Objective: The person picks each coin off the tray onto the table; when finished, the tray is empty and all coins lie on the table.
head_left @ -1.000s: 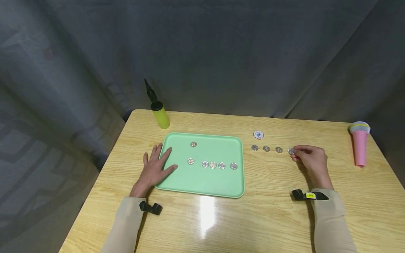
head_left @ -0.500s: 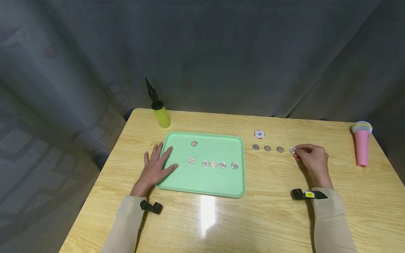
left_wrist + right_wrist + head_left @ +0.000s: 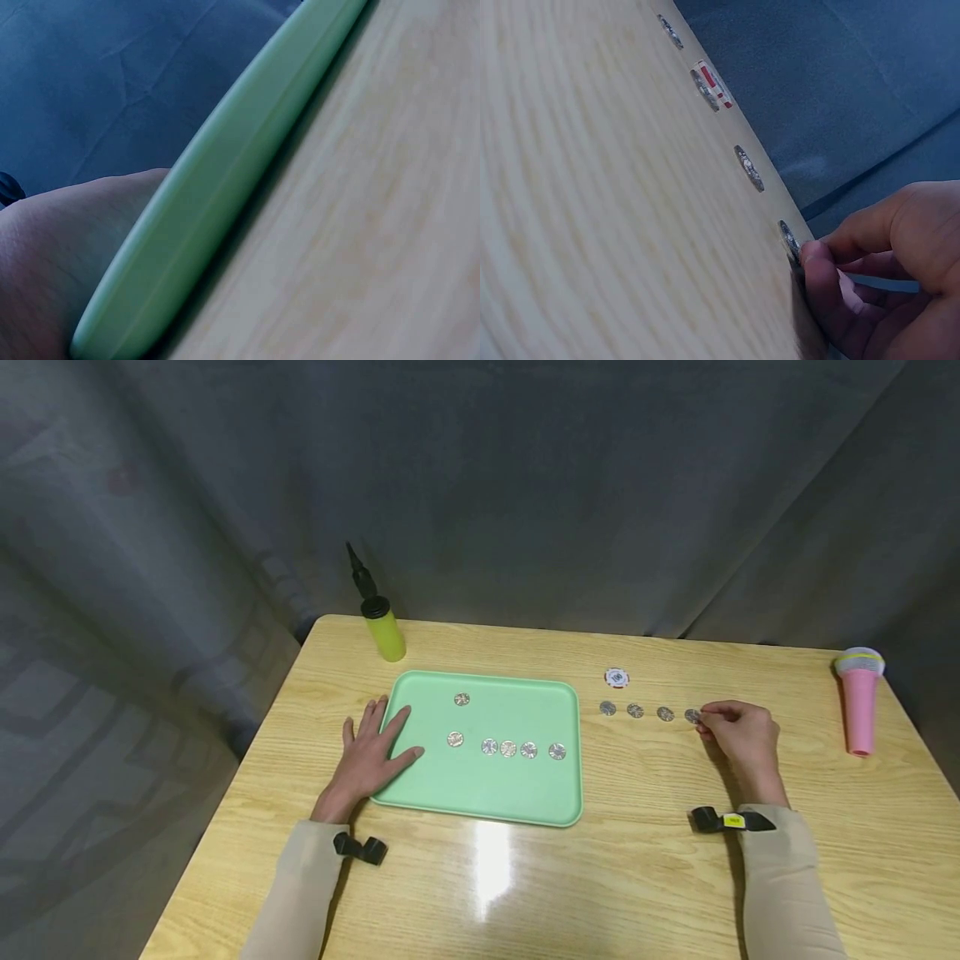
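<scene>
Silver coin point(image 3: 692, 716) is pinched by the right hand point(image 3: 738, 735); left hand point(image 3: 369, 758) lies flat on the green tray point(image 3: 480, 793).

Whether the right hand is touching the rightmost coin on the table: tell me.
Touching. In the right wrist view the right hand's fingertips press against the edge of the rightmost coin, with no gap; the head view agrees.

The small round silver coins point(image 3: 508, 748) on the pale green plastic tray point(image 3: 480, 793) are too small to read. The left wrist view shows only the tray's blurred rim, cut off by the frame.
</scene>
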{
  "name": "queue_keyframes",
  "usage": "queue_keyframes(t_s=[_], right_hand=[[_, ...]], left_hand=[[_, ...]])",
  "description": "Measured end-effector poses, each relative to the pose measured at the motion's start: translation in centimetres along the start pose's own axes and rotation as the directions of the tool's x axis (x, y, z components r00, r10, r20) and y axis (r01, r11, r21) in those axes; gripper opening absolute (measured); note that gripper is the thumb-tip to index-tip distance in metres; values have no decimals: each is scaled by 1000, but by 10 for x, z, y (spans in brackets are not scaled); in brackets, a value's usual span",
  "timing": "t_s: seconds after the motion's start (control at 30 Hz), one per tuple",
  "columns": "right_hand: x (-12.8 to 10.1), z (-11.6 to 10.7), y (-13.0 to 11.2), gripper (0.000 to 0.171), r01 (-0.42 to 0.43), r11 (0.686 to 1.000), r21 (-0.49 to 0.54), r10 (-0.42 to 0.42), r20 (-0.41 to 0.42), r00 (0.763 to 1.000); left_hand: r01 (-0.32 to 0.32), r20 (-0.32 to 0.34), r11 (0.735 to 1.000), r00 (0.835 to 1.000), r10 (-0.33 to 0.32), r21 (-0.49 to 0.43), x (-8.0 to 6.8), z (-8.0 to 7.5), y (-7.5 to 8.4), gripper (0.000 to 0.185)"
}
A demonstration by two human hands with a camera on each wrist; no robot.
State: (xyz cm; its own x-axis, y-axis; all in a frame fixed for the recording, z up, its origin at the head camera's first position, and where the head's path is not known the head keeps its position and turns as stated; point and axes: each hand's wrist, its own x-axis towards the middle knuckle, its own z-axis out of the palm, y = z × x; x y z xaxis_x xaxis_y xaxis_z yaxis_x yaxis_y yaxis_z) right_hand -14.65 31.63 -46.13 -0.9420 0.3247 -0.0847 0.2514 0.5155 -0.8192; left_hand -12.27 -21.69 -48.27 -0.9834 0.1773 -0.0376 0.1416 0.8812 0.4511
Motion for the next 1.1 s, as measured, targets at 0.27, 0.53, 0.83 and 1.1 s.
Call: queue_keyframes(t_s=[0.27, 0.53, 0.83, 1.1], right_hand=[[-5, -5, -9, 31, 43, 999, 7, -43, 11, 999], [-9, 8, -28, 28, 109, 993, -49, -108, 4, 994], [-16, 34, -61, 24, 223, 970, -96, -218, 64, 974], [-16, 58, -81, 22, 248, 968, -40, -241, 128, 962]], left_hand=[[-4, -2, 1000, 1000, 4, -3, 0, 0, 1, 77], [-1, -4, 1000, 1000, 1, 4, 0, 2, -1, 77], [-1, 4, 1000, 1000, 1, 1, -1, 2, -1, 78], [-9, -6, 1000, 1000, 9, 3, 0, 1, -1, 78]])
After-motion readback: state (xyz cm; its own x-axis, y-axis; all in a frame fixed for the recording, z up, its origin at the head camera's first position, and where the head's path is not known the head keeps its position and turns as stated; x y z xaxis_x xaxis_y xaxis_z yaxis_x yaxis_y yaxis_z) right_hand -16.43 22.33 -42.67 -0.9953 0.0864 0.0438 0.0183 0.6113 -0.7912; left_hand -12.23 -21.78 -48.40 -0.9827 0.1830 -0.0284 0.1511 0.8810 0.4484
